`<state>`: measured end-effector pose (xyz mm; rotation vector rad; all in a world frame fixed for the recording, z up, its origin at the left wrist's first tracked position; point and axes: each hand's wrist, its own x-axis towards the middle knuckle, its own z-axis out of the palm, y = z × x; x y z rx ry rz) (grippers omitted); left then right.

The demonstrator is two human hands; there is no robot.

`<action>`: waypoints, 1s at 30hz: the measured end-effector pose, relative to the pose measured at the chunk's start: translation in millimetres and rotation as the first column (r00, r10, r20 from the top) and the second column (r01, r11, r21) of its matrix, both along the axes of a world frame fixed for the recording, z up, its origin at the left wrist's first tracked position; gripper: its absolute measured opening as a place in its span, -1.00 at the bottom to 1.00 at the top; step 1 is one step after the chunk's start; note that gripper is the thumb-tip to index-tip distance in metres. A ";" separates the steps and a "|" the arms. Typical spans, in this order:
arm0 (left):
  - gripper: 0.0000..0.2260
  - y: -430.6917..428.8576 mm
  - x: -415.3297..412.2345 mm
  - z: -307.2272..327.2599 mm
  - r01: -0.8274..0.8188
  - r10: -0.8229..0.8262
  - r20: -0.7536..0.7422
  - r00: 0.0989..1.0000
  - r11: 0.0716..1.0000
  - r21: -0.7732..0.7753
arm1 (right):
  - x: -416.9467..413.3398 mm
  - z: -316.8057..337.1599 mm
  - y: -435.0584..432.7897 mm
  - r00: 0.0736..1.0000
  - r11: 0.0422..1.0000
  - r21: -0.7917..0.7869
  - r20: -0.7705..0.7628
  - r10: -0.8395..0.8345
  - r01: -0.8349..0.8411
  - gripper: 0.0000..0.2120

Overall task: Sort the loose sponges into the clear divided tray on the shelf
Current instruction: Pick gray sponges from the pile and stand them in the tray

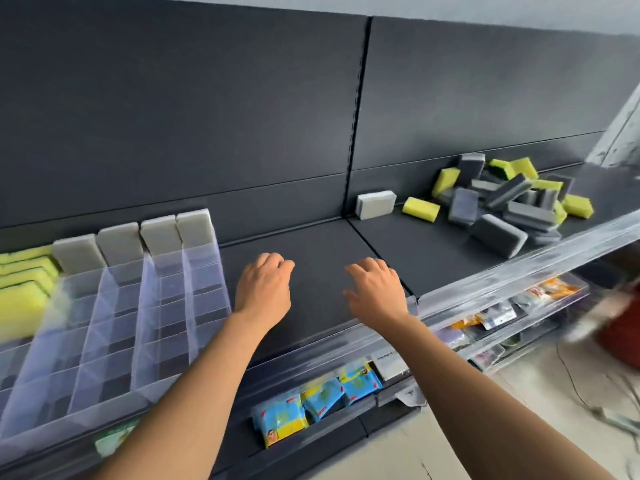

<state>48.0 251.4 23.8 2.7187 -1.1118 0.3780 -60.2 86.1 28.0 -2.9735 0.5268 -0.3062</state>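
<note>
A clear divided tray (104,344) stands on the dark shelf at the left. Light grey sponges (157,233) stand upright at the back of several lanes, and yellow sponges (24,282) fill the leftmost lane. A loose pile of dark grey and yellow sponges (502,206) lies at the right of the shelf, with one light grey sponge (375,204) and one yellow sponge (420,209) apart on its left. My left hand (265,285) and my right hand (375,291) hover over the bare shelf between tray and pile, fingers loosely curled, holding nothing.
A clear plastic rail (519,275) runs along the shelf's front edge. A lower shelf holds blue and yellow packets (311,403) and other packaged goods (498,317). A red object (620,330) sits on the floor at the right.
</note>
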 end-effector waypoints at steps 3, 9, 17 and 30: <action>-0.70 -38.1 -8.0 -1.1 0.043 -0.043 -0.002 0.999 0.999 -0.001 | -14.7 -2.5 -34.7 0.998 0.998 0.000 -0.014 -0.059 0.059 -0.60; -0.70 -130.0 -5.3 -4.4 0.144 -0.144 -0.010 0.989 0.989 -0.007 | -33.0 -4.7 -117.8 0.981 0.981 0.003 -0.011 -0.194 0.194 -0.61; -0.70 -242.8 33.2 -8.5 0.163 -0.163 -0.047 0.986 0.987 0.002 | -19.6 -5.3 -226.8 0.942 0.942 -0.041 -0.021 -0.335 0.334 -0.62; -0.43 -354.6 109.5 -22.7 -0.046 0.049 -0.023 0.999 0.992 0.118 | 22.5 -16.8 -346.4 0.809 0.818 -0.109 -0.121 -0.575 0.565 -0.49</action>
